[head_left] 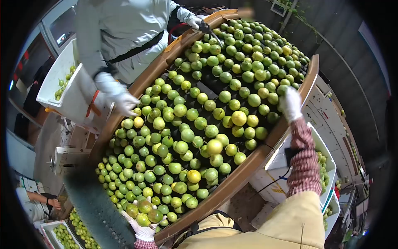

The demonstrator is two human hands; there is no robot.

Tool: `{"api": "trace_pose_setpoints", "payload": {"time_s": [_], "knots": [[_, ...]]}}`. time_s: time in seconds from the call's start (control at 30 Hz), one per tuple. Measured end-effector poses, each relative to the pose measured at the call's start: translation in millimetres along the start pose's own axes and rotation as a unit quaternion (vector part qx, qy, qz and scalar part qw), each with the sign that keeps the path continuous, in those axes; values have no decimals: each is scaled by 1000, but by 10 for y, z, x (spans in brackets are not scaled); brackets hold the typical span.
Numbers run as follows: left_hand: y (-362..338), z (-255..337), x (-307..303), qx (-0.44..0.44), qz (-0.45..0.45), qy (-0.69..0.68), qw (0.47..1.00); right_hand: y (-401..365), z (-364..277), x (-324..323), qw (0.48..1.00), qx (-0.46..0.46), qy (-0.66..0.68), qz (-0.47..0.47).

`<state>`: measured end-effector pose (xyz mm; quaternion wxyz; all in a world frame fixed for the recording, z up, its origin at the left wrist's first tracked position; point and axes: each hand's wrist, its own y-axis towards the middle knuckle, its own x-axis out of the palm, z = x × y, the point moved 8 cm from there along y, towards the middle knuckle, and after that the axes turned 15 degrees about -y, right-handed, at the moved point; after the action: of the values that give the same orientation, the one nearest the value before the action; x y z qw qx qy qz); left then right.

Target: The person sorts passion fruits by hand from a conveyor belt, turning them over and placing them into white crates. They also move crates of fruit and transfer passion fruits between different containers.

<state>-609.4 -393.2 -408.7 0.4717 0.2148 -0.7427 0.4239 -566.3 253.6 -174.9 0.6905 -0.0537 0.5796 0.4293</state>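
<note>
Many round green and yellow-green fruits (pixel 180 147) lie in rows on a dark conveyor with padded brown edges (pixel 232 180). At the bottom, my left hand (pixel 143 226), in a white glove, is cupped palm up under several fruits (pixel 144 212), some with reddish patches. My right hand (pixel 291 103), gloved in white, reaches over the right edge of the conveyor, beside a green fruit (pixel 282 90). Its fingers are blurred, and whether they hold that fruit is unclear.
Across the conveyor a person in pale clothes (pixel 128 33) has gloved hands at its far edge. White bins (pixel 76 97) with fruit stand behind that person, others (pixel 327 153) at the right. A dark brush roller (pixel 99 207) is at lower left, near another person's arm (pixel 41 199).
</note>
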Motion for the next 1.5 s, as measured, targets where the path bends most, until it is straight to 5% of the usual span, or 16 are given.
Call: {"api": "trace_pose_setpoints", "payload": {"time_s": [0.1, 0.23, 0.37, 0.57, 0.63, 0.67, 0.7, 0.8, 0.97, 1.03, 1.1, 1.13, 1.23, 1.3, 1.4, 1.5], "knots": [[-12, 185, -131, 18, -8, 26, 999, 364, 545, 642, 988, -34, -136, 73], [-179, 216, -84, 92, 66, 19, 993, 663, 840, 1362, 967, 55, -222, -112], [-228, 301, -202, 114, 89, 28, 989, 549, 476, 940, 978, 29, -191, -76], [-249, 312, -345, 88, 71, 47, 992, 363, 333, 959, 968, 79, 236, -21], [-288, 335, -348, 72, 51, 72, 994, 139, 163, 1023, 829, 77, 554, 10], [-307, 389, -427, 84, 51, 62, 993, 13, 61, 1065, 826, 39, 561, -32], [-359, 403, -477, 88, 64, 56, 992, -227, -201, 859, 739, 81, 667, -48], [-493, 492, -602, 113, 109, 89, 984, -783, -1024, 97, 825, -17, 565, -21], [-622, 494, -719, 110, 89, 21, 990, -1141, -2518, 542, 713, -168, 635, -247], [-706, 550, -769, 104, 59, 13, 993, -1236, -3158, 121, 774, -154, 532, -308], [-821, 635, -823, 118, 47, 15, 992, -1176, -3722, 75, 918, -350, 177, -52], [-836, 677, -875, 131, 51, 19, 990, -1147, -3969, 58, 925, -366, 75, -69], [-1031, 754, -936, 173, 67, 25, 982, -1172, -4547, 194, 887, -432, -155, -50], [-1129, 823, -1013, 196, 73, -2, 978, -1399, -4751, 332, 794, -488, -356, -75], [-1294, 936, -1332, 232, 103, -78, 964, -1462, -4902, 608, 825, -457, -330, 37], [-1488, 1058, -1574, 267, 73, -40, 960, -1385, -5005, 908, 794, -426, -377, -213]]}}
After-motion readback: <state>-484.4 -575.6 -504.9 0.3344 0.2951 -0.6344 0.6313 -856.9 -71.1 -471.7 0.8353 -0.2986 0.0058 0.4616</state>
